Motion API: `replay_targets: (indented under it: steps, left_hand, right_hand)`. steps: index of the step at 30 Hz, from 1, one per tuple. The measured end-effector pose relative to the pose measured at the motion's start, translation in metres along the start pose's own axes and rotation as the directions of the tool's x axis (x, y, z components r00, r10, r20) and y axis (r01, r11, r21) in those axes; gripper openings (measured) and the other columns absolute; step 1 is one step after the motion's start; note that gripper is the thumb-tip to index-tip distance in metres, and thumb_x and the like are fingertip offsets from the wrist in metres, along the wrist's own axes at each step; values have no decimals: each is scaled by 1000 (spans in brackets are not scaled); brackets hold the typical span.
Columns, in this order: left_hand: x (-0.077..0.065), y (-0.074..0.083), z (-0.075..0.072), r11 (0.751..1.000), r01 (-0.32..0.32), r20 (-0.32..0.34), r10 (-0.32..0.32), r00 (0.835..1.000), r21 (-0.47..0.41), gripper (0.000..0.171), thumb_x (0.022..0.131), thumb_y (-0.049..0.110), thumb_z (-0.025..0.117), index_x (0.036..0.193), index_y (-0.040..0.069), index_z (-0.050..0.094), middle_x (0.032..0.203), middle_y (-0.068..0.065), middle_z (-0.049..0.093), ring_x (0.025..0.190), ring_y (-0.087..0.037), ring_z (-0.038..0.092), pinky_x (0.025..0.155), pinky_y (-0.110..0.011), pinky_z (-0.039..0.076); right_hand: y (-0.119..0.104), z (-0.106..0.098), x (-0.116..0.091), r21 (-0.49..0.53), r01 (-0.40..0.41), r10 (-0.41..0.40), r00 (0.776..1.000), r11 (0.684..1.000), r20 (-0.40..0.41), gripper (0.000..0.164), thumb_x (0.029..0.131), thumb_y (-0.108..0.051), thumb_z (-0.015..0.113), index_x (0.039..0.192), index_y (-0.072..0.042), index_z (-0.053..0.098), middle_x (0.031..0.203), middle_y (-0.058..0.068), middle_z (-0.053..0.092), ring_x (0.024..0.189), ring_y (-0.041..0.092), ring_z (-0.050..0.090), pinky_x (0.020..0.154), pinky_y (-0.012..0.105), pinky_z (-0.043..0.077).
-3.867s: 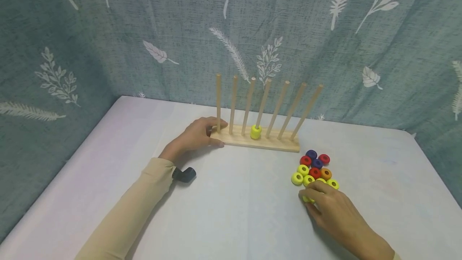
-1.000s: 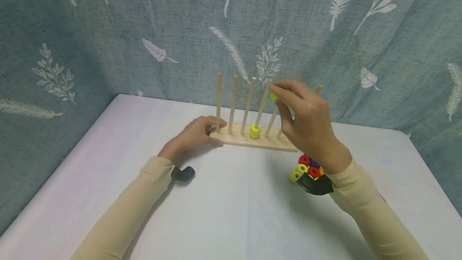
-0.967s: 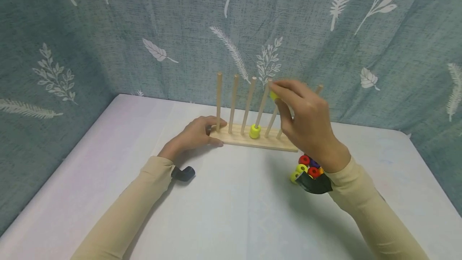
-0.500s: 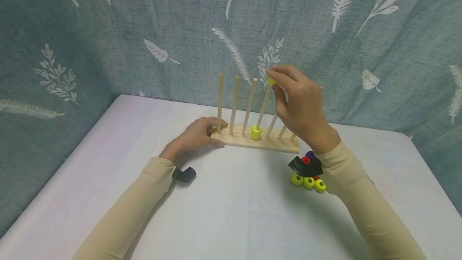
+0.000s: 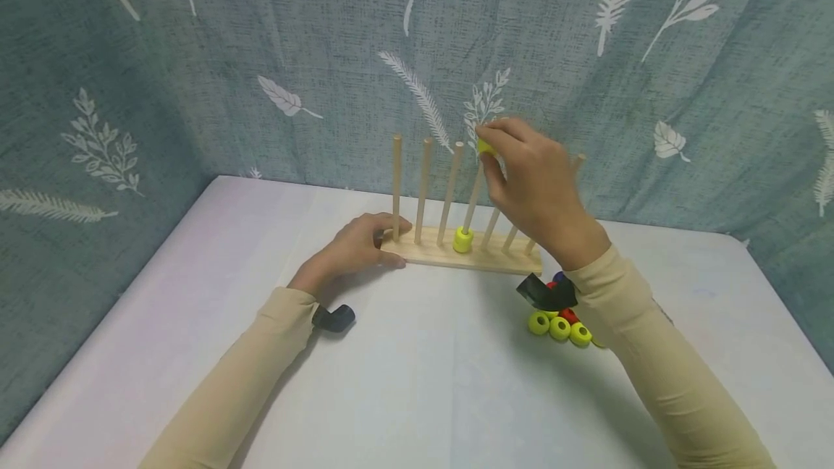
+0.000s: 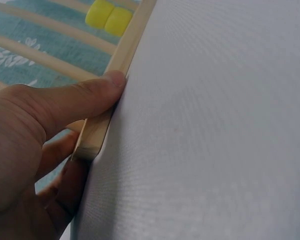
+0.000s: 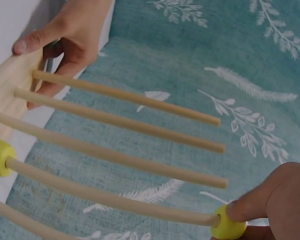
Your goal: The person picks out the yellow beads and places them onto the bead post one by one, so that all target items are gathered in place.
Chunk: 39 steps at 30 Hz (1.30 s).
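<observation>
My left hand point(image 5: 355, 243) grips the left end of a wooden peg stand point(image 5: 436, 258), thumb on the front edge and fingers behind. Several upright pegs rise from its base. Two yellow beads point(image 6: 108, 17) are stacked low on the middle peg point(image 7: 112, 194). My right hand point(image 5: 537, 183) pinches another yellow bead point(image 7: 228, 225) between thumb and fingers at the top of that same peg. In the right wrist view, the peg's tip meets the hole of this bead. The right hand hides the upper parts of some right-hand pegs.
Loose yellow beads point(image 5: 559, 328), red beads point(image 5: 569, 316) and a blue bead point(image 5: 559, 277) lie on the white table point(image 5: 391, 396), partly hidden below the right forearm. A patterned teal curtain point(image 5: 313, 42) hangs behind the stand. Dark bands point(image 5: 334, 318) show at both wrists.
My right hand took a yellow bead from the pile, carried it up and left to the stand, then raised it onto the middle peg's tip. The left hand keeps its grip.
</observation>
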<state>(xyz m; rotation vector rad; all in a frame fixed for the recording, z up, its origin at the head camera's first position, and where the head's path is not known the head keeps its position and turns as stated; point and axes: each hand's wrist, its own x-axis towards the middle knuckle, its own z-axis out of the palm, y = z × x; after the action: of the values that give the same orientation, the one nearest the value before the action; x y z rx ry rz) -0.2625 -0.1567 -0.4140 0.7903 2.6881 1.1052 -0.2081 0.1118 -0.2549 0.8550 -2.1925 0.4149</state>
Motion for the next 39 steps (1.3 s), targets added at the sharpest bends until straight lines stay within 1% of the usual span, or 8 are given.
replay_targets:
  steps: [6, 11, 16, 21, 24, 26, 32, 39]
  left_hand:
    - [-1, 0, 0, 1000, 5, 1, -5, 1000, -4, 61, 77, 23, 89, 132, 13, 66, 136, -2, 61, 130, -26, 51, 101, -46, 45]
    - [-2, 1, -1, 1000, 10, -2, -10, 1000, -4, 61, 77, 22, 89, 132, 13, 66, 136, -3, 61, 131, -27, 50, 101, -47, 44]
    - [-3, 2, -1, 1000, -3, 4, 3, 1000, -6, 61, 77, 22, 89, 132, 13, 66, 135, -3, 62, 128, -25, 52, 99, -46, 46]
    - [-3, 3, -2, 1000, -5, 9, 5, 1000, -6, 60, 77, 24, 89, 132, 16, 66, 133, -1, 63, 121, -22, 55, 94, -43, 48]
    - [-4, 2, -2, 1000, 2, -1, -2, 1000, -12, 60, 77, 23, 89, 132, 15, 66, 133, -2, 63, 124, -23, 54, 96, -44, 47]
    - [-3, 2, -2, 1000, 6, -8, -6, 1000, -13, 60, 77, 22, 89, 132, 14, 66, 133, -2, 63, 126, -25, 53, 97, -45, 47]
    - [-2, 2, -1, 1000, 15, -21, -16, 1000, -27, 60, 76, 20, 89, 131, 13, 66, 134, -3, 63, 129, -26, 51, 100, -46, 45]
    - [-1, 2, -1, 1000, 9, -11, -9, 1000, -19, 60, 76, 20, 90, 131, 13, 66, 133, -3, 63, 127, -26, 53, 98, -45, 46]
  right_hand:
    - [-4, -5, 1, -30, -34, 35, 999, 999, 37, 31, 90, 0, 68, 120, 9, 67, 114, 22, 67, 90, 34, 67, 72, 43, 56]
    - [-7, -17, -6, 35, -35, 35, 999, 999, 5, 32, 91, -1, 69, 122, 7, 66, 114, 20, 66, 85, 31, 66, 72, 42, 56]
    - [-10, -37, -32, 149, -26, 32, 999, 988, -43, 38, 87, 6, 71, 124, 4, 66, 110, 16, 68, 90, 27, 69, 78, 39, 58]
    - [-12, -55, -67, 174, -36, 46, 997, 984, -59, 33, 80, 9, 74, 113, 3, 71, 100, 12, 71, 86, 23, 70, 80, 26, 55]
    - [-11, -55, -88, 172, -43, 46, 999, 984, -13, 30, 81, 4, 73, 110, 3, 72, 101, 10, 71, 85, 22, 70, 81, 21, 53]
    - [-10, -51, -103, 166, -61, 57, 998, 984, 32, 29, 81, 0, 72, 110, 2, 72, 101, 9, 70, 82, 20, 69, 76, 18, 53]
    - [-11, -31, -147, 113, -82, 65, 988, 990, 141, 28, 77, -3, 76, 105, -1, 73, 99, 7, 68, 67, 11, 60, 53, 26, 49]
    - [-14, -16, -183, 12, -105, 99, 966, 994, 239, 31, 73, -8, 82, 103, -3, 73, 97, 6, 66, 69, 17, 61, 50, 30, 48]
